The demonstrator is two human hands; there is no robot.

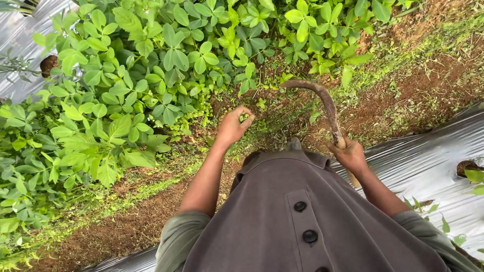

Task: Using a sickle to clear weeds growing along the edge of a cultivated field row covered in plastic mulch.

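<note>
A wide bed of leafy green plants [126,85] fills the upper left of your view, growing thick over red-brown soil [418,85]. Silver plastic mulch sheeting [428,166] lies along the right edge and again in the far upper left corner. Between these runs a bare strip of earth with low weeds [151,189]. The lower centre is taken up by your own grey-brown buttoned shirt [302,216], seen from above.

Your right hand [350,155] is closed in a full fist around the handle of a rusty curved sickle [325,103]. Its blade arcs up and to the left, the tip hanging above the weedy ground just beside the plants.

Your left hand [233,126] is raised in front of you, fingers curled in, thumb and fingertips pinched on a small green sprig [244,118].

As I judge it, the risk lies in how near the two hands are. The blade tip points toward your left hand, so a pull across could catch your fingers. A loose swing could also cut the crop stems or slit the plastic sheet.
</note>
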